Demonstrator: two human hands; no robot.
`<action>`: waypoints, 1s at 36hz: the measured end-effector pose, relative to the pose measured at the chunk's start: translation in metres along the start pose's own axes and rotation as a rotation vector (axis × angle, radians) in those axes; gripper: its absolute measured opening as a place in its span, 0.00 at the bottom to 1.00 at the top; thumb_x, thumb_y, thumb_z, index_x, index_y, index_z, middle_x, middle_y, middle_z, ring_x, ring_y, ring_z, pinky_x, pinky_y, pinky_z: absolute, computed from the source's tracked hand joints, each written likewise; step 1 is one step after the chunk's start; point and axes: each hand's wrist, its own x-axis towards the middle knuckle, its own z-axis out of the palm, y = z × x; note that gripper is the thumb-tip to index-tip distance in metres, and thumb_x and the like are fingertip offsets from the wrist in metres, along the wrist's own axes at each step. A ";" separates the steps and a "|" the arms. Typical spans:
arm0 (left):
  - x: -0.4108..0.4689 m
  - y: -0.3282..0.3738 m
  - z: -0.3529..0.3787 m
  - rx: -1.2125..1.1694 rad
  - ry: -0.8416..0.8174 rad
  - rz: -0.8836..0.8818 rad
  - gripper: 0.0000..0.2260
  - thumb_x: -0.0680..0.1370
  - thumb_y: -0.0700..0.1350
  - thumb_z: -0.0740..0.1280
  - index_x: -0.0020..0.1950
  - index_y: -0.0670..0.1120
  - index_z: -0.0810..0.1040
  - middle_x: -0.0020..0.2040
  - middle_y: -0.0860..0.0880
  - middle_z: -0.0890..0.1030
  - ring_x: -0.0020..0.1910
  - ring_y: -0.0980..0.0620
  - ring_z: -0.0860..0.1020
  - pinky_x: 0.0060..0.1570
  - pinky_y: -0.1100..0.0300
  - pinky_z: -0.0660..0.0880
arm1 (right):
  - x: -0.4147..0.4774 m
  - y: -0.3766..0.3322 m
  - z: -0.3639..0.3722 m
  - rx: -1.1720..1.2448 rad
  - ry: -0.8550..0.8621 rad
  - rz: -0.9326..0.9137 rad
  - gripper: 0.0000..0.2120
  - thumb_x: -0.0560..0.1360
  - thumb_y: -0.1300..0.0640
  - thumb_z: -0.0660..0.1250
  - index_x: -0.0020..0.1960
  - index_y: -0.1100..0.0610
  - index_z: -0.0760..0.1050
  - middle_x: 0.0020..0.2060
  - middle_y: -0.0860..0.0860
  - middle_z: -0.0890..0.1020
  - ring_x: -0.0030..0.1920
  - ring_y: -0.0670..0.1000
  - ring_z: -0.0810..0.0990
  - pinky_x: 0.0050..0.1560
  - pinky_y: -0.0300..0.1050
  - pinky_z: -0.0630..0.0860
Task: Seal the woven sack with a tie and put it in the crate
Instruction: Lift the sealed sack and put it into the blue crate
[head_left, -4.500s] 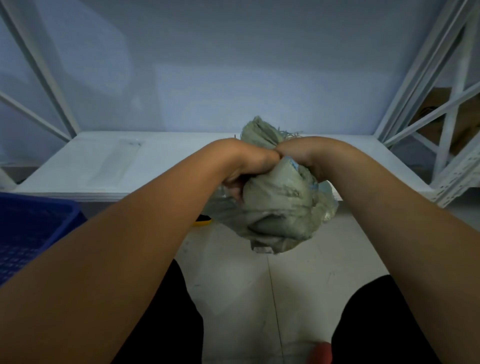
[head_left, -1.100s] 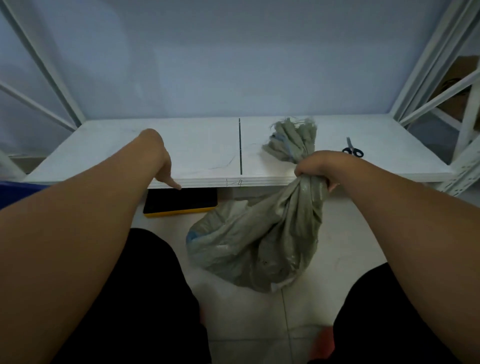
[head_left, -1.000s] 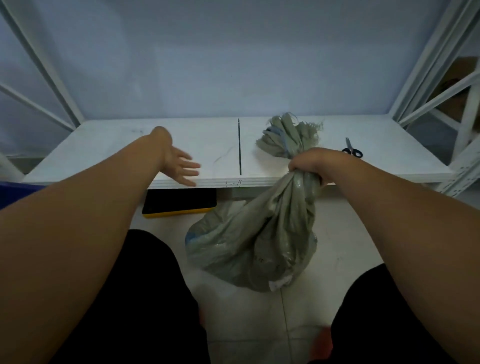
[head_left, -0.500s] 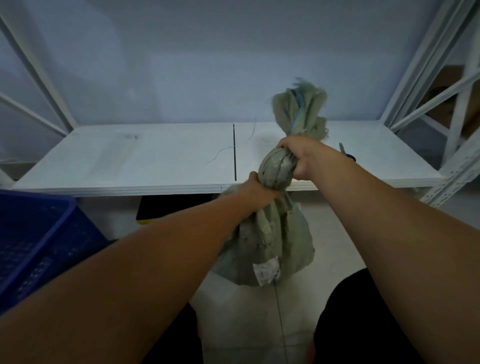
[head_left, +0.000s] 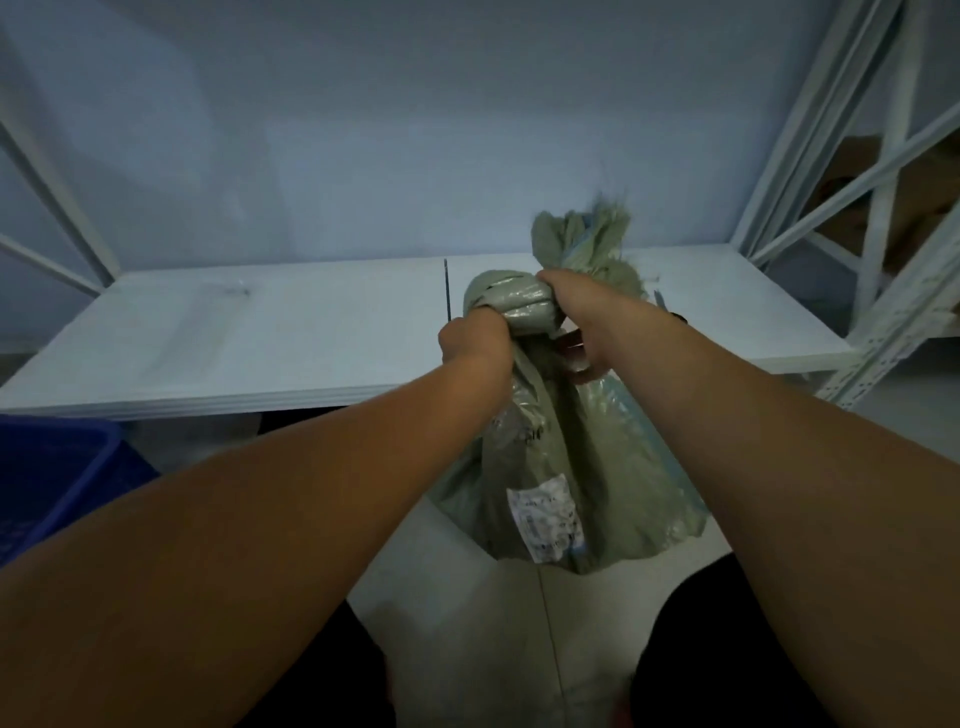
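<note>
A grey-green woven sack with a white label hangs above the floor, in front of the white shelf board. Its twisted neck bulges between my hands and the frayed mouth sticks up behind. My left hand grips the neck from the left, just below the bulge. My right hand grips the neck from the right, with the fingers curled under it. A thin dark tie lies on the board just left of the sack. A blue crate stands at the lower left.
White rack posts and diagonal braces rise at the right, with cardboard boxes behind them. More braces stand at the far left. My dark-clothed knees are at the bottom, over a pale tiled floor.
My left hand left the shelf and took hold of the sack's neck beside my right hand. The sack rose off the floor and its neck got twisted tighter.
</note>
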 end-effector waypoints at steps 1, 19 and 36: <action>-0.008 0.004 0.000 -0.022 -0.010 0.007 0.13 0.80 0.43 0.62 0.62 0.42 0.77 0.54 0.41 0.81 0.53 0.40 0.80 0.58 0.44 0.78 | -0.002 -0.001 -0.001 -0.013 0.000 0.005 0.18 0.80 0.41 0.61 0.42 0.55 0.73 0.42 0.56 0.76 0.46 0.57 0.76 0.58 0.61 0.72; -0.032 0.044 0.003 -0.292 -0.156 0.144 0.09 0.80 0.43 0.60 0.46 0.45 0.79 0.47 0.43 0.84 0.47 0.43 0.82 0.55 0.46 0.81 | -0.005 -0.005 -0.018 0.148 -0.100 -0.291 0.27 0.74 0.36 0.64 0.62 0.54 0.83 0.60 0.58 0.84 0.61 0.59 0.83 0.61 0.60 0.80; -0.038 0.073 -0.019 -0.449 -0.140 0.113 0.12 0.79 0.48 0.64 0.53 0.43 0.83 0.50 0.42 0.85 0.49 0.42 0.83 0.55 0.46 0.81 | -0.023 -0.027 0.017 0.280 -0.175 -0.379 0.18 0.77 0.40 0.62 0.48 0.51 0.84 0.43 0.55 0.87 0.42 0.55 0.86 0.47 0.50 0.83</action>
